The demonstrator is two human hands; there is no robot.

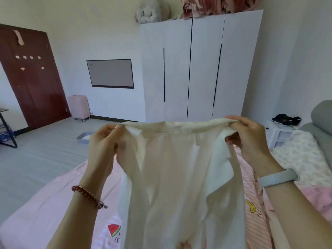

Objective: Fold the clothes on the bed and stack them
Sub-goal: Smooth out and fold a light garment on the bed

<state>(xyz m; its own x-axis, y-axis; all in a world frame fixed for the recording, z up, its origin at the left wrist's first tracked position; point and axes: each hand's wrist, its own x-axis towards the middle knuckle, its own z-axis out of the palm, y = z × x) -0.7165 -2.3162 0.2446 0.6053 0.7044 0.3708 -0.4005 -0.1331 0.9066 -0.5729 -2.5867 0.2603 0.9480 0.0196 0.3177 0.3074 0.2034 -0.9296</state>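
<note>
Thin cream-white collared shirt held up in the air above pink fruit-print bed sheet, hanging open. Left hand pinching one collar end, right hand pinching the other, fabric stretched between. Step judged: spreading out before first fold. Next likely: lay flat on bed, smooth, fold sleeves inward. No folded stack visible.
</note>
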